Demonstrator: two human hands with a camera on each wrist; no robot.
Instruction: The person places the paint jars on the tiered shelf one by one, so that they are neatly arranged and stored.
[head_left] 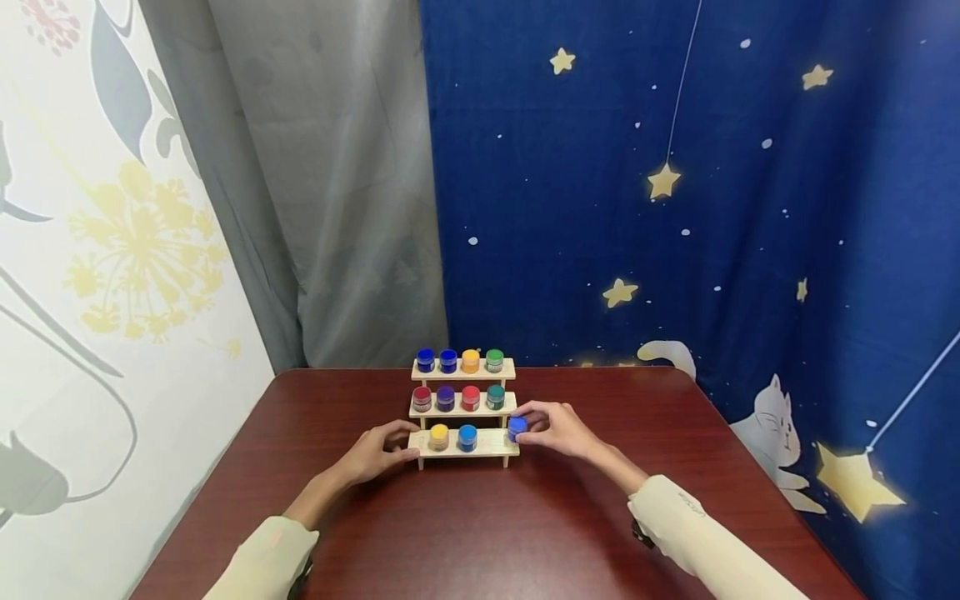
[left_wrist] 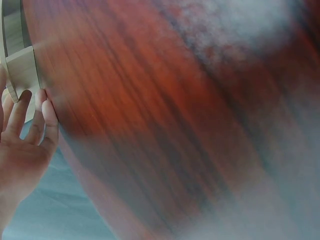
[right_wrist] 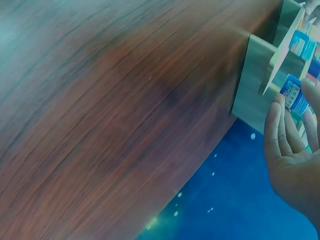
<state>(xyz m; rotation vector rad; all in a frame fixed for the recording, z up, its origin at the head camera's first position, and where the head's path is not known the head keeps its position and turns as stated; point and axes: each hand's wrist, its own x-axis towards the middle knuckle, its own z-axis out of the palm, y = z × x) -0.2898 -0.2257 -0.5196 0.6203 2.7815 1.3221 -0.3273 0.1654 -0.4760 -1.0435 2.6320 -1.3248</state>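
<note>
A three-step wooden stand (head_left: 492, 446) bears small paint jars. At the right end of its lowest step, my right hand (head_left: 558, 429) pinches a blue paint jar (head_left: 517, 428) between thumb and fingers; a printed label shows on this jar (right_wrist: 293, 95) in the right wrist view. My left hand (head_left: 372, 452) grips the left end of the same step, thumb in front and fingers behind. In the left wrist view, fingers (left_wrist: 20, 112) lie against the stand's side. A yellow jar (head_left: 438, 437) and a lighter blue jar (head_left: 467, 438) stand on the lowest step between my hands.
Red, purple and green jars stand on the middle step, among them a red jar (head_left: 470, 398). The top step carries two dark blue jars, an orange jar (head_left: 470, 361) and a green jar (head_left: 494, 360). Behind the dark red table (head_left: 480, 533) hang grey and blue curtains (head_left: 555, 208).
</note>
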